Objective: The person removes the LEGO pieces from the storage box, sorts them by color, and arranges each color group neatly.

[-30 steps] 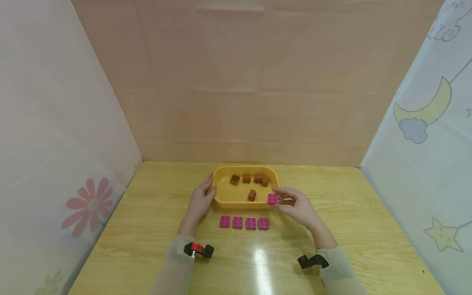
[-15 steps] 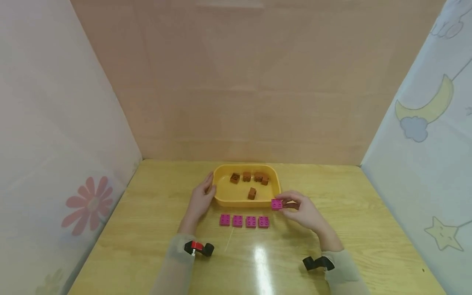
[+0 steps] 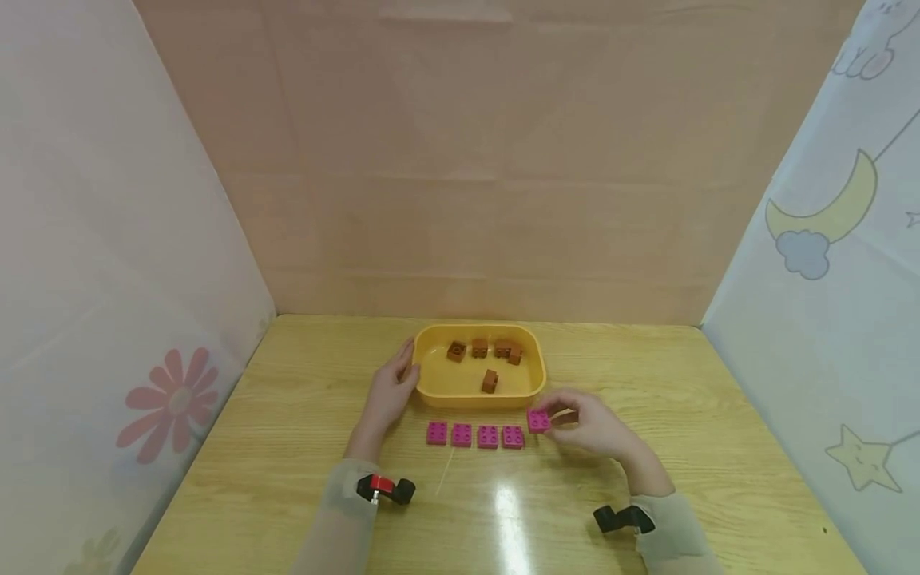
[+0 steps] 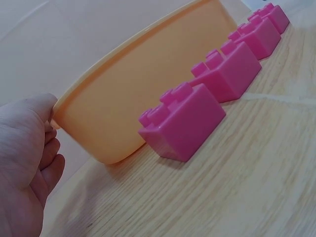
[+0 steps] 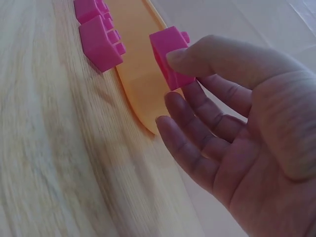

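Right hand (image 3: 589, 423): clamped on one pink brick, thumb on one side and fingers on the other; the lowest two fingers curve clear of it.
Held pink brick (image 3: 538, 421): studs up, just beside the right end of the row, near the tray's front right corner; it seems lifted off the table.
Brick's feel: probably light, stiff plastic, hard to break; the smooth sides could slip a little under a lazy pinch.
Where to hold it: best by two opposite flat sides, leaving studs and hollow underside free.
Row of four pink bricks (image 3: 488, 437): studs up on the table (image 3: 287, 479), with narrow gaps between, in front of the tray.
Left hand (image 3: 390, 395): holds the left end of the yellow tray (image 3: 477, 402) at the rim, other fingers curled outside the wall.
Tray's feel: likely light and slightly springy, apt to slide if bumped; the rim is the natural place to hold.
Brown bricks (image 3: 489, 382): five inside the tray, four toward the back, one toward the front.
Head view only: the tray's contents and the whole layout.
Left wrist view only: the curled left fingers and the tray's long outer wall from table level.
Right wrist view only: the held brick's hollow underside and the thumb's placement; the index fingertip is hidden behind the brick.
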Demonstrator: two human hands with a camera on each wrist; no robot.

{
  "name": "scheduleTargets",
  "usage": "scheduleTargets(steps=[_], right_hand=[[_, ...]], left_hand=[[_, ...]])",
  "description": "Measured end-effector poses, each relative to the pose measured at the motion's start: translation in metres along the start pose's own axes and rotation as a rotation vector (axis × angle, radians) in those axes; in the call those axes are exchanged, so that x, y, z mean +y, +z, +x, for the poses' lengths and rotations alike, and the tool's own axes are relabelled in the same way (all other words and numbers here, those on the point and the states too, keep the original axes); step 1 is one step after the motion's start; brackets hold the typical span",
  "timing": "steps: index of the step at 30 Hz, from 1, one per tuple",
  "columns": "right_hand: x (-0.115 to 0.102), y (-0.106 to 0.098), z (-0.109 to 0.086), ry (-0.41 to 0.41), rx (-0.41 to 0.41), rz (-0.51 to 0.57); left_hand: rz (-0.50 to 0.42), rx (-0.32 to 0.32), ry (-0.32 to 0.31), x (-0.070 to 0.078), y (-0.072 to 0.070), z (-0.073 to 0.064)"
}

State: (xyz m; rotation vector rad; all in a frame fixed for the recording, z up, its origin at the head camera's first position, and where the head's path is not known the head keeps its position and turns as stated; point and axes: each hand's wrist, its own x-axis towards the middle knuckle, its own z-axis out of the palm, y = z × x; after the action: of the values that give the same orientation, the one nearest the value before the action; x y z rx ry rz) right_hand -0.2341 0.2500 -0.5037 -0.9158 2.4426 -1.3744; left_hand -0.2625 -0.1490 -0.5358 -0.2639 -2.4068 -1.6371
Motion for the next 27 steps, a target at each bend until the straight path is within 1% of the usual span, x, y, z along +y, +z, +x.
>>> scheduleTargets(steps=[5,10,16,27], right_hand=[[0.0018,0.0011,-0.0011,0.062,-0.028,0.0],[0.0057,0.0017,-0.0009,0.106,-0.047,-0.049],[0.0087,0.0048,-0.0002,0.115,-0.085,-0.061],[0.0071,0.0065,0.0,0.131,-0.087,-0.086]], left_hand=[[-0.008,0.007,0.009,0.0005,0.0,0.0002],[-0.002,0.004,0.009,0.0012,-0.0003,-0.0001],[-0.008,0.0,0.004,0.0016,-0.0002,0.0002],[-0.012,0.002,-0.002,0.0004,0.0006,0.0004]])
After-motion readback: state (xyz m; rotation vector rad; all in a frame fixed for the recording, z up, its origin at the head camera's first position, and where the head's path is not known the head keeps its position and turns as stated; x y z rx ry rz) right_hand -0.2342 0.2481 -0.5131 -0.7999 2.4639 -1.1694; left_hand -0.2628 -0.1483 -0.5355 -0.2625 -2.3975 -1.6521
